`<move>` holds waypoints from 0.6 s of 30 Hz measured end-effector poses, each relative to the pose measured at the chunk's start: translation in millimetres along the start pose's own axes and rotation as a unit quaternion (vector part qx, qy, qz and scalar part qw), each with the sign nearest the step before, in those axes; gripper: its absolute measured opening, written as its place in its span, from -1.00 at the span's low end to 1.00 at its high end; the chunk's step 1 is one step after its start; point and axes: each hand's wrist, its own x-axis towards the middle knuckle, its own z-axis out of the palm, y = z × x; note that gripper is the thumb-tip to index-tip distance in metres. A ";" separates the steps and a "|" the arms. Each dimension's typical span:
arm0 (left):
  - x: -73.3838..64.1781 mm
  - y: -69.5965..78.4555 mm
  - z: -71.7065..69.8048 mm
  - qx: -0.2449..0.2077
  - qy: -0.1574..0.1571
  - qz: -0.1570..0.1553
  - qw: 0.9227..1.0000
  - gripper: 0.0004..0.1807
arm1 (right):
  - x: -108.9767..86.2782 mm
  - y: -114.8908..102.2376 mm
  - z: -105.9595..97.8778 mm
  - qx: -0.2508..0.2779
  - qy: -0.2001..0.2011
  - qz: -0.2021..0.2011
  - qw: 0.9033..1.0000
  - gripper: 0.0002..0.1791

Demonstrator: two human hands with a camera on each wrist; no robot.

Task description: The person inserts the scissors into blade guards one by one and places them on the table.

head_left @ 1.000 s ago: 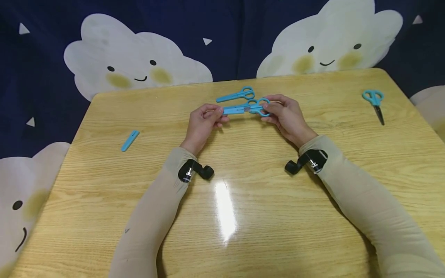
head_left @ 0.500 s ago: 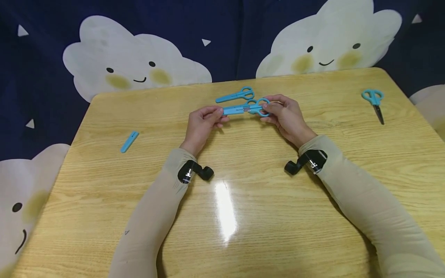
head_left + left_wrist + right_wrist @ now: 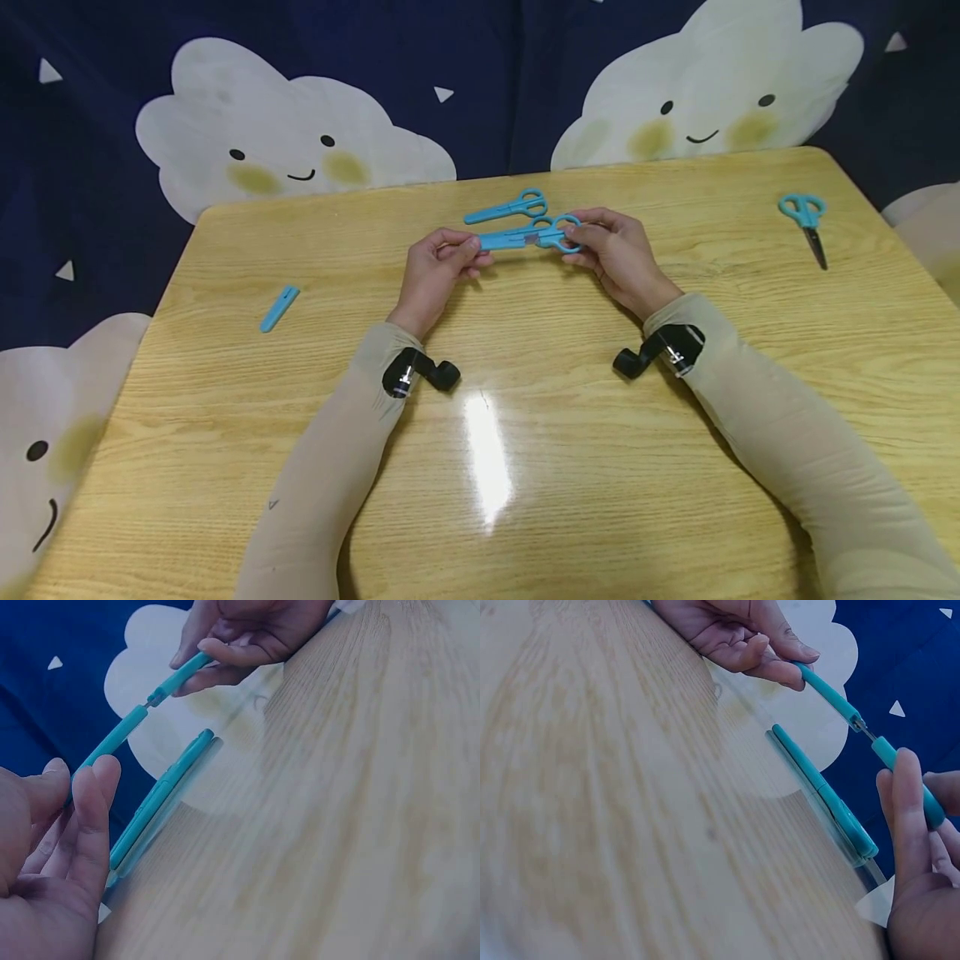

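Blue scissors (image 3: 550,237) are held just above the table (image 3: 555,467), between the two hands; the right hand (image 3: 615,254) pinches the loops, thumb against fingers, and the left hand (image 3: 437,271) likewise pinches the outer end of the cap (image 3: 504,241); a sliver of metal shows between cap and loops; any sliding of the two should go best in one straight line, pinch light and without twisting, lest the blades snag; the long axis runs side to side, nearly level, blades pointing left into the cap.
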 end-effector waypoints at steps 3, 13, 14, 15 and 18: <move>0.2 -0.9 -0.4 0.002 -0.002 0.001 1.000 -0.86 | 0.2 0.9 0.0 0.000 0.004 0.001 1.000 -0.64; 1.5 -3.1 -1.5 0.010 -0.009 0.006 1.000 -0.87 | 0.7 0.5 -0.8 0.000 -0.003 0.007 1.000 -0.56; 1.6 -3.1 -1.5 0.010 -0.008 0.007 1.000 -0.87 | 0.7 0.3 -0.7 -0.003 -0.004 0.008 1.000 -0.55; 1.6 -3.1 -1.5 0.014 -0.009 0.007 1.000 -0.87 | 0.7 0.2 -0.6 -0.006 -0.004 0.009 1.000 -0.55; 1.5 -3.1 -1.4 0.021 -0.008 0.009 1.000 -0.86 | 0.8 0.0 0.2 -0.009 -0.004 0.013 1.000 -0.55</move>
